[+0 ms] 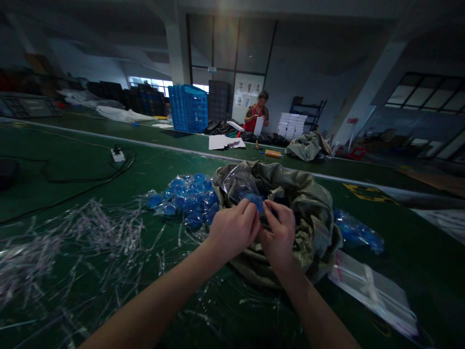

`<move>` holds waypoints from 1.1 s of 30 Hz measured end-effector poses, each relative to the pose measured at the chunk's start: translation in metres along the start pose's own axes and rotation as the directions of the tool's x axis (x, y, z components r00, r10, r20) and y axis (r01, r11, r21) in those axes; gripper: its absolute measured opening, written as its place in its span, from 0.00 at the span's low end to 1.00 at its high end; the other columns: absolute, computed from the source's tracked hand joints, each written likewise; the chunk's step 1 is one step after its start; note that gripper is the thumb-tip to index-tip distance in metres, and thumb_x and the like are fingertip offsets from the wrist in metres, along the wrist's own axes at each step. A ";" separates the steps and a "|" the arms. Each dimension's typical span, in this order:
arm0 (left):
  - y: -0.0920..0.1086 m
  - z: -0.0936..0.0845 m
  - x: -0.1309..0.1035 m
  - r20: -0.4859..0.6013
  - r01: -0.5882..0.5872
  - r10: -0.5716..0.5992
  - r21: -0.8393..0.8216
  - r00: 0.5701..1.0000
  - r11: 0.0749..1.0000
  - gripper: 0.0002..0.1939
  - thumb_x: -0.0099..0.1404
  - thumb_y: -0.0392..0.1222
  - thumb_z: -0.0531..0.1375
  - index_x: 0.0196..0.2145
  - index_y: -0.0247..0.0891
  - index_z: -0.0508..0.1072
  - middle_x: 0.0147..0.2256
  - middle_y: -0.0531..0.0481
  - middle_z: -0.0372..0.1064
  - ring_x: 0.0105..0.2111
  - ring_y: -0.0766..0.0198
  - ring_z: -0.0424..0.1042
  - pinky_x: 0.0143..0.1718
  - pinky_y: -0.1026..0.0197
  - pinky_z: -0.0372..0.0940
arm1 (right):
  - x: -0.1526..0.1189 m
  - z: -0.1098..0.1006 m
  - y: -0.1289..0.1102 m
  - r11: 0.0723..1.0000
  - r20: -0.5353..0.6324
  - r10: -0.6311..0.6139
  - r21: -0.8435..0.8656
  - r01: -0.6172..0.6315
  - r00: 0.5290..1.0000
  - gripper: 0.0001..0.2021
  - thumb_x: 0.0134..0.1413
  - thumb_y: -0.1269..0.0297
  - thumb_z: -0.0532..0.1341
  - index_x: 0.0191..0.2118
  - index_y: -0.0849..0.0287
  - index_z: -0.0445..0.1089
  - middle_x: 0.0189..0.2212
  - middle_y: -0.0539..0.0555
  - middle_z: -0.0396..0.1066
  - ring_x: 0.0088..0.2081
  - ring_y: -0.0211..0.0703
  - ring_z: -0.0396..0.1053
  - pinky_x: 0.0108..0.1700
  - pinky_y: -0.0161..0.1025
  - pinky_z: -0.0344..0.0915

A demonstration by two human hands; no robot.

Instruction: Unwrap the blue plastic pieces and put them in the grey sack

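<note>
Left hand (234,229) and right hand (280,232), fingers nearly closed, pinch clear-bagged blue piece (255,200) between them, woven sack (308,196) beneath; fine film handling, likely calls for steady fingertips.

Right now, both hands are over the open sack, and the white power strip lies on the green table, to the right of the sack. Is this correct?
Not quite: the power strip lies to the left of the sack, as the head view shows. The left hand and right hand are indeed over the open sack.
</note>
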State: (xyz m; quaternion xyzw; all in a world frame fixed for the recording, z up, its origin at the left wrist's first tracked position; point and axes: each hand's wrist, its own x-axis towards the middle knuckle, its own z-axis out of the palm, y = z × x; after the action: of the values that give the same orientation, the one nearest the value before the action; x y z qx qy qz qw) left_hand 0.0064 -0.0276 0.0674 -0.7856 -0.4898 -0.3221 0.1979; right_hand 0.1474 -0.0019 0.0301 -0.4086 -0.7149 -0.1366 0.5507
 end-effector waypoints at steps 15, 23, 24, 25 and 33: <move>-0.002 0.010 0.002 0.271 0.359 -0.327 -0.075 0.905 0.930 0.20 0.65 0.55 0.49 0.30 0.38 0.72 0.30 0.46 0.73 0.29 0.57 0.73 0.28 0.60 0.58 | 0.010 -0.001 -0.006 0.794 0.061 0.530 0.313 -0.520 0.846 0.15 0.47 0.53 0.66 0.34 0.61 0.78 0.38 0.56 0.72 0.39 0.44 0.71 0.44 0.41 0.67; -0.005 0.012 0.005 0.280 0.282 -0.162 -0.469 0.946 0.837 0.14 0.66 0.43 0.51 0.29 0.37 0.73 0.26 0.50 0.71 0.24 0.67 0.66 0.26 0.65 0.55 | 0.008 0.003 0.003 0.823 0.005 0.482 0.340 -0.455 0.876 0.19 0.47 0.57 0.66 0.45 0.58 0.75 0.46 0.57 0.68 0.47 0.46 0.68 0.51 0.44 0.65; -0.004 0.012 0.004 0.279 0.280 -0.156 -0.491 0.948 0.825 0.14 0.66 0.43 0.51 0.29 0.37 0.73 0.25 0.51 0.71 0.24 0.67 0.66 0.26 0.65 0.54 | 0.008 0.003 0.004 0.827 0.001 0.470 0.350 -0.441 0.883 0.19 0.47 0.57 0.66 0.46 0.57 0.75 0.48 0.57 0.68 0.49 0.46 0.67 0.52 0.44 0.65; -0.004 0.013 0.004 0.278 0.278 -0.150 -0.507 0.949 0.816 0.14 0.66 0.42 0.51 0.29 0.37 0.73 0.25 0.51 0.70 0.24 0.67 0.65 0.26 0.65 0.54 | 0.007 0.004 0.005 0.831 -0.002 0.455 0.362 -0.423 0.891 0.19 0.47 0.58 0.66 0.46 0.56 0.75 0.50 0.57 0.67 0.50 0.46 0.66 0.53 0.44 0.64; 0.003 0.014 0.002 0.259 0.208 -0.085 -0.498 0.962 0.842 0.12 0.65 0.40 0.52 0.28 0.38 0.71 0.25 0.53 0.69 0.23 0.68 0.65 0.26 0.65 0.55 | 0.007 0.003 0.007 0.836 -0.004 0.430 0.378 -0.397 0.903 0.19 0.49 0.60 0.66 0.48 0.54 0.73 0.52 0.57 0.67 0.53 0.48 0.65 0.55 0.48 0.63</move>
State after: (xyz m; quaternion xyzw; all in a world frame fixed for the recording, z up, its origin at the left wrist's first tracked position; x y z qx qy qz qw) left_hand 0.0138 -0.0188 0.0587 -0.8011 -0.4625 -0.3652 -0.1047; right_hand 0.1505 0.0074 0.0336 -0.4363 -0.5972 0.1044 0.6649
